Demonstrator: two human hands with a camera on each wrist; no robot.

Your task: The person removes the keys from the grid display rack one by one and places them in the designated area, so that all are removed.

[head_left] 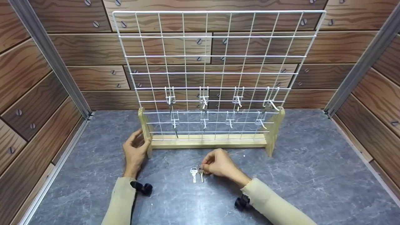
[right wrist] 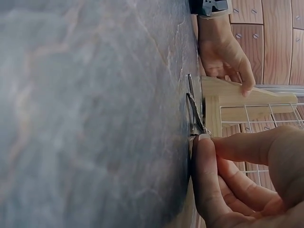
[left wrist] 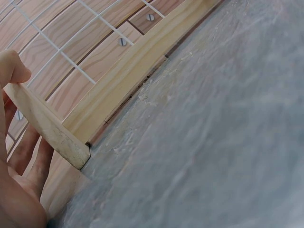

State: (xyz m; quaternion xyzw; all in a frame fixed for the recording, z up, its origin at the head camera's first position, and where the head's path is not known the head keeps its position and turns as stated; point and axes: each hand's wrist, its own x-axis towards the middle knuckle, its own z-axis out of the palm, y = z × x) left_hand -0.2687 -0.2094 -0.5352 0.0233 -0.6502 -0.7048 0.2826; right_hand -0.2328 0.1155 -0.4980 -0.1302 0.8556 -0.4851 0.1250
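A small brass-toned metal key (head_left: 201, 176) sits at the centre front of the worktop (head_left: 312, 175), its head pinched between the thumb and fingers of the right hand (head_left: 221, 164). Just beside it lies a flat silver metal key (head_left: 194, 174). Behind stands a white wire grid panel (head_left: 218, 12) with two rows of hooks, on a pale wooden base (head_left: 209, 145). The left hand (head_left: 135, 153) grips the base's left upright (head_left: 143, 123), thumb in front, fingers behind.
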